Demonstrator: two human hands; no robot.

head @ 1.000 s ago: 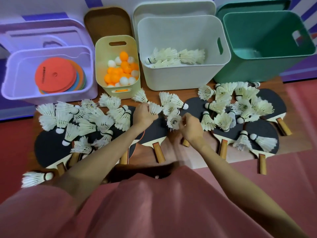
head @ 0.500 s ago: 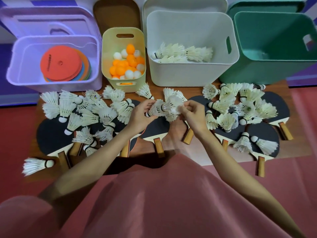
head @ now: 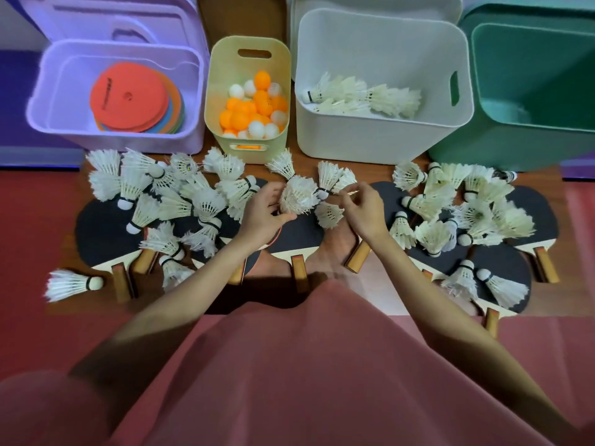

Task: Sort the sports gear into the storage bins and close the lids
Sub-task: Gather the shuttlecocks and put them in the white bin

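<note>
A white feathered shuttlecock (head: 297, 197), skirt flared toward the camera, is sitting at the centre of the frame, just below the yellow bin (head: 248, 101) at 12 o'clock. The left hand (head: 262, 214) is curling around its feather skirt, gripping it. The right hand (head: 363, 209), at 3 o'clock from it, is pinching a thin pale piece; what that piece belongs to is hard to make out. More shuttlecocks are lying in the white bin (head: 380, 88) at 1 o'clock. Black paddles (head: 103, 233) are lying partly hidden under loose shuttlecocks.
</note>
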